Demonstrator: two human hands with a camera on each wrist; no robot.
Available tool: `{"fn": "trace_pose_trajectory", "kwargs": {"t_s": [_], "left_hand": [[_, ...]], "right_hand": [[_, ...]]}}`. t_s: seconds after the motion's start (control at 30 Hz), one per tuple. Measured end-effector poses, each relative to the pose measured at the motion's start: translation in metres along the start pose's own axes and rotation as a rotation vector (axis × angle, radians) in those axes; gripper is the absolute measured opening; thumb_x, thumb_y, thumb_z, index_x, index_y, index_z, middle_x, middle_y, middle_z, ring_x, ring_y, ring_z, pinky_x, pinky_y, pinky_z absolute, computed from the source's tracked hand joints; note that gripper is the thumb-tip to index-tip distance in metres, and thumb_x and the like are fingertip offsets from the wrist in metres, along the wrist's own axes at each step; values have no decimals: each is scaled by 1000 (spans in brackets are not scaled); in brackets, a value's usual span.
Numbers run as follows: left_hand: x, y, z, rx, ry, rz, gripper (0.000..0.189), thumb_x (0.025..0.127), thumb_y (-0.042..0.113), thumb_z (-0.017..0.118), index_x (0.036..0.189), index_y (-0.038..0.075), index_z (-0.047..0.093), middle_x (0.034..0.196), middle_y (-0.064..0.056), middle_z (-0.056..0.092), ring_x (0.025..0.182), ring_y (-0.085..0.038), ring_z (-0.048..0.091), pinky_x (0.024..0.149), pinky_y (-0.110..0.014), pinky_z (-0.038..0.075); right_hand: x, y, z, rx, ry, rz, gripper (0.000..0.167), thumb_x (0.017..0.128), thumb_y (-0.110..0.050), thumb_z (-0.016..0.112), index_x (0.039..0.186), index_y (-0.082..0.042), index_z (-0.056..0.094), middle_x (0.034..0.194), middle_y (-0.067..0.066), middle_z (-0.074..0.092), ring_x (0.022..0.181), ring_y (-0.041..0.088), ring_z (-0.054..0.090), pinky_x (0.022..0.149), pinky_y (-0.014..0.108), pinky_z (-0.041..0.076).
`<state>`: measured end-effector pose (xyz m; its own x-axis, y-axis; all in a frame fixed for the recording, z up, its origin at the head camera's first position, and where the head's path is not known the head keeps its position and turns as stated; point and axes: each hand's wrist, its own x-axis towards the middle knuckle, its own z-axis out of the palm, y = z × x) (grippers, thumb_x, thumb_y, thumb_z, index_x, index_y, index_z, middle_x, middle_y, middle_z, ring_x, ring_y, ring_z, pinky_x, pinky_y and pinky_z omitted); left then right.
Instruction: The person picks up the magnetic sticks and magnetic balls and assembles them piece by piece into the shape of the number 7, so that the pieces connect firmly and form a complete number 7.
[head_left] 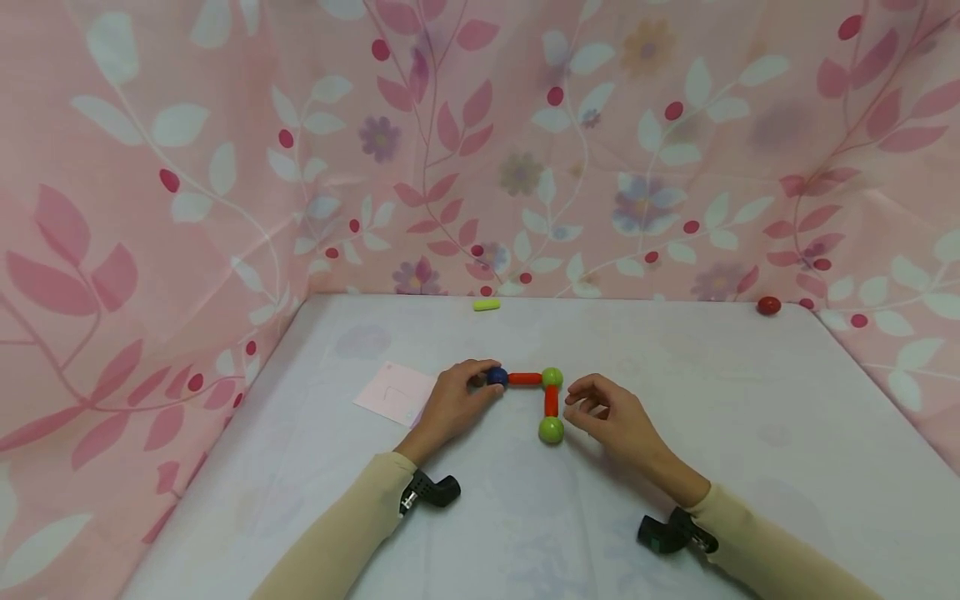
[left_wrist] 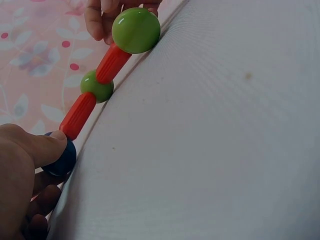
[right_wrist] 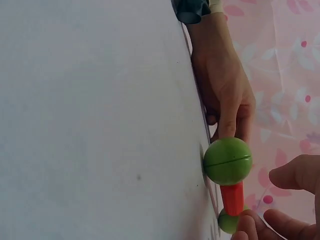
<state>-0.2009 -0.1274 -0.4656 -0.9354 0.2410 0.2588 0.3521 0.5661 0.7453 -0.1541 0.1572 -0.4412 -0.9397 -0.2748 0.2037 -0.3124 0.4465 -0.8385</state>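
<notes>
On the white table lies an L-shaped chain of balls and rods. Its blue ball [head_left: 497, 377] is pinched between the thumb and fingers of my left hand [head_left: 454, 402]. From it a red rod [head_left: 525, 379] runs to a green ball [head_left: 552, 377] at the corner. A second red rod [head_left: 551, 401] leads toward me to another green ball [head_left: 551, 430]. Just right of this leg, my right hand [head_left: 611, 415] has its fingers loosely bent, with nothing between thumb and fingertips. In the right wrist view the near green ball [right_wrist: 227, 161] shows a seam line.
A pale pink card [head_left: 393, 392] lies beside the left hand, partly covered by it. At the back edge are a yellow-green rod [head_left: 486, 305] and, far right, a red ball [head_left: 768, 306]. Pink floral cloth [head_left: 480, 150] hangs behind the white table [head_left: 712, 375].
</notes>
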Motion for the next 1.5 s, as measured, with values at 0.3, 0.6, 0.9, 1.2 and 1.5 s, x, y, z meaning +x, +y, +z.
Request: {"fn": "trace_pose_trajectory", "kwargs": {"t_s": [0.3,0.6,0.9,1.2,1.5], "left_hand": [[2,0,0,-7,8,24,38,96,21,78,134,16,71,121,-3,71,106,-20,65,95,-44,50],[0,0,0,4,-3,13,38,96,21,78,134,17,71,120,-2,71,105,-18,64,93,-43,51],[-1,0,0,5,-3,18,38,96,20,78,133,15,71,119,-2,71,105,-19,63,93,-43,51],[-1,-1,0,4,-8,16,37,97,22,77,133,15,71,119,-2,70,105,-18,62,93,-43,51],[1,-1,0,13,6,36,36,95,22,78,130,13,72,116,-1,71,102,-18,64,92,-42,51]], "right_hand": [[14,1,-8,-5,10,-3,19,95,-10,77,112,-6,68,100,2,72,88,21,66,72,32,56],[34,4,-15,-35,50,-30,20,97,-7,73,116,-3,68,104,5,73,89,21,67,77,33,54],[56,5,-23,-74,32,-63,18,100,-8,70,117,-5,72,108,10,75,93,23,66,75,37,54],[94,2,-24,14,-61,22,23,104,-13,66,123,-1,71,117,18,71,102,34,66,83,39,57],[126,-11,-15,76,-100,54,22,104,-11,64,122,-1,71,121,21,70,107,40,65,87,52,55]]}}
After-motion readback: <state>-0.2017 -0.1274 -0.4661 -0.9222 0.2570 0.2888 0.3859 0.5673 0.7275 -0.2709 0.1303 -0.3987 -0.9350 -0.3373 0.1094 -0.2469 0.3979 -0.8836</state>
